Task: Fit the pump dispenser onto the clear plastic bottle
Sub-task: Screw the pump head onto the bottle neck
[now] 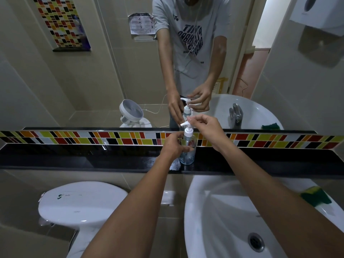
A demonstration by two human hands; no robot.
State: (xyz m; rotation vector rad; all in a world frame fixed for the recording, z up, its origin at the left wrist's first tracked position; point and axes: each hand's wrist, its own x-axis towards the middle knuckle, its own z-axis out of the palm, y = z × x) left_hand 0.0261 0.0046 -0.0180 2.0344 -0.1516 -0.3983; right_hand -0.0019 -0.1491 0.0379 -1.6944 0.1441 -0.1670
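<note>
A clear plastic bottle [187, 155] stands upright on the black shelf [93, 159] below the mirror. My left hand [174, 146] wraps around the bottle's left side. A white pump dispenser [188, 129] sits on the bottle's neck, its nozzle pointing left. My right hand [206, 130] pinches the top of the pump head from the right with its fingertips. The mirror behind repeats both hands and the bottle.
A white sink basin [223, 220] lies below the shelf on the right, with a green and yellow sponge [315, 197] on its rim. A white toilet tank lid [81, 202] is at lower left. A coloured tile strip [74, 137] runs behind the shelf.
</note>
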